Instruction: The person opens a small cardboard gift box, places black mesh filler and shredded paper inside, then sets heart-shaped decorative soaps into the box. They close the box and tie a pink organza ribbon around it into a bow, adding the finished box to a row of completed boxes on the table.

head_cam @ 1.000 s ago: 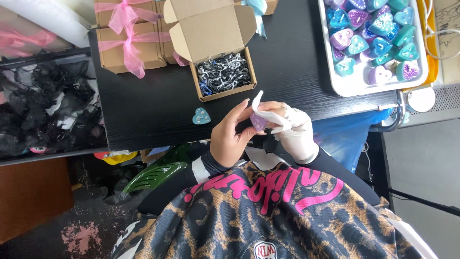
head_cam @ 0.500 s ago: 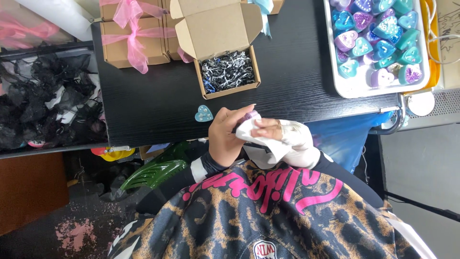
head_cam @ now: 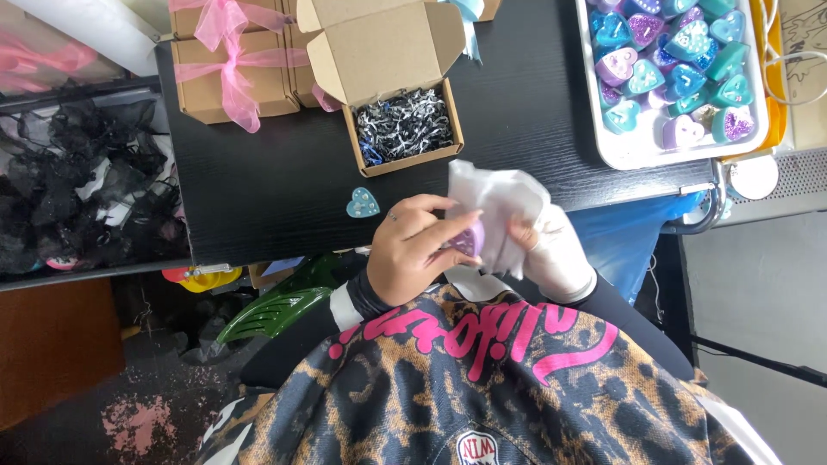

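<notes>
Your left hand [head_cam: 413, 250] pinches a purple heart [head_cam: 468, 242]; your right hand [head_cam: 551, 250] grips white tissue [head_cam: 500, 202] around it. The open box [head_cam: 403, 129] at 12 o'clock holds only shred; wrapping looks unfinished.

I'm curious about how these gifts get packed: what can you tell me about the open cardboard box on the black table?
The open cardboard box is small, square and plain brown, with its lid flap folded back and standing up behind it. It is filled with shredded black and white paper. It sits upright on the black table, just beyond the person's hands, which do not touch it. Closed boxes tied with pink ribbon stand beside it.
</notes>
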